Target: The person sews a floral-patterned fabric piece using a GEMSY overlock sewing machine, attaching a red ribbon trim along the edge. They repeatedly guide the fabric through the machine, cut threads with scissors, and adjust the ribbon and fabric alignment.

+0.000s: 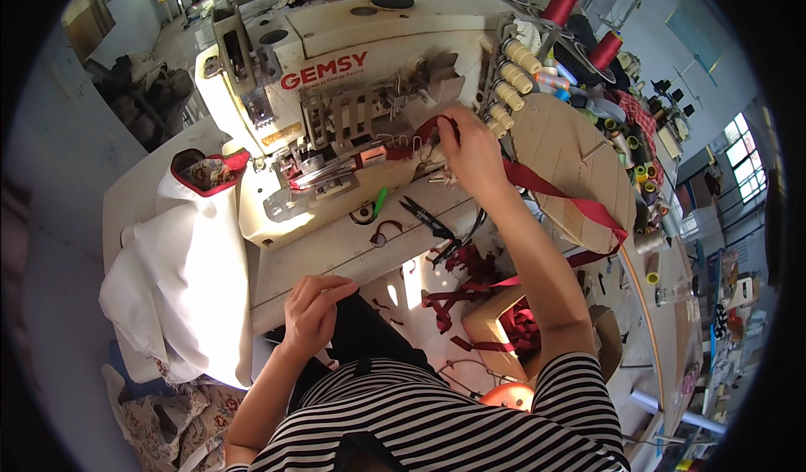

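A cream industrial sewing machine stands on the white table. My right hand is raised at the machine's right side, fingers pinched on a dark red binding tape that runs from the machine's guide over a round cardboard disc. My left hand rests loosely curled at the table's front edge, over my lap, holding nothing. The tape feeds toward the presser foot.
White fabric with red-bound floral pieces hangs off the table's left. Black scissors lie on the table. Red tape scraps fill a cardboard box below. Thread cones stand at the right.
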The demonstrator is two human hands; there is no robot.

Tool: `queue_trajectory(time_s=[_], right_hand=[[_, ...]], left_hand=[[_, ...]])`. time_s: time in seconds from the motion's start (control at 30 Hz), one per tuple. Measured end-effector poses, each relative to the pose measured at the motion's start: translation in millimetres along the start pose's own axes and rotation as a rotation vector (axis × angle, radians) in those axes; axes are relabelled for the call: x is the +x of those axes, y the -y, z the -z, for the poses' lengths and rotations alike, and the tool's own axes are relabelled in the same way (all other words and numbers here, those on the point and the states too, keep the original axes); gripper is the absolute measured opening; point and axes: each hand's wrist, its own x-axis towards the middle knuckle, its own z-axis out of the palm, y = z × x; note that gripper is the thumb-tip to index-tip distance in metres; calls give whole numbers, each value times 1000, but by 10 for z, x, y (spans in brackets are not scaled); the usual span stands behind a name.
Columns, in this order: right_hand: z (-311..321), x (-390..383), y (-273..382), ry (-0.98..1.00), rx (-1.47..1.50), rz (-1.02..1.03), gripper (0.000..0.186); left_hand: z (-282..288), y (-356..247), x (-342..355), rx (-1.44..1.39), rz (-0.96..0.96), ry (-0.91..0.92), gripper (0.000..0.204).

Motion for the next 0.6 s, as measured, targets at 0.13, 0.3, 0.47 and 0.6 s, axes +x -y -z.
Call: queue_trajectory(time_s=[0.13, 0.3, 0.47, 0.6], right_hand=[[175, 73, 125, 188, -103, -214, 14], [293, 102, 56, 421, 227, -374, 24], [437, 137, 116, 568, 561, -585, 38], [445, -31, 264, 491, -240, 99, 43]], left_hand=[[42, 27, -84, -4, 33, -4, 35], [83, 63, -194, -1, 59, -15, 35], [90, 80, -265, -14, 83, -25, 37], [108, 89, -312, -16, 90, -27, 38]])
